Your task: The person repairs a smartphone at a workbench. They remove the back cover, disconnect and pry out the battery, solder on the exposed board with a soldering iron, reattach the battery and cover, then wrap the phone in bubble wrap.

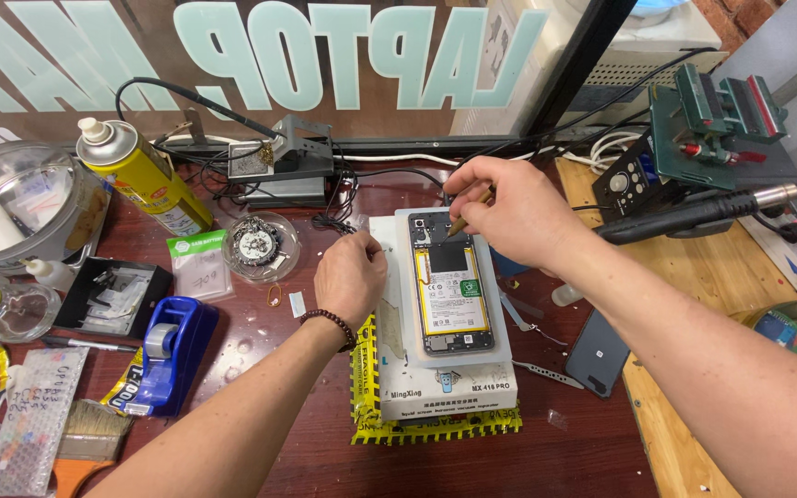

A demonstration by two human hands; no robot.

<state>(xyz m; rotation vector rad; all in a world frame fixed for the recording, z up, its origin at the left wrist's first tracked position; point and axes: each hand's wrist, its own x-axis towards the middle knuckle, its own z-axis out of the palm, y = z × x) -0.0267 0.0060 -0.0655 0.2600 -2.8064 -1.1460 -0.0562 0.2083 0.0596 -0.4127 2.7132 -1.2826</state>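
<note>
An opened smartphone [451,293] lies back-up on a white pad [500,332], its yellow-edged battery and circuit boards showing. The pad rests on a white box-shaped machine [445,398] with a yellow-black striped mat under it. My right hand [509,207] grips a thin brown tool [469,214] like a pen, with its tip on the phone's top end near the camera. My left hand [350,277] rests loosely curled on the machine's left edge, beside the phone, holding nothing that I can see. A dark bead bracelet [329,323] circles that wrist.
A yellow spray can [145,175], glass dishes [260,244], a black parts tray [108,297], a blue tape dispenser [170,350] and a brush [89,438] crowd the left. On the right lie a dark phone [597,352], tweezers [546,372], a hot-air handle [684,219] and a green vise [717,120].
</note>
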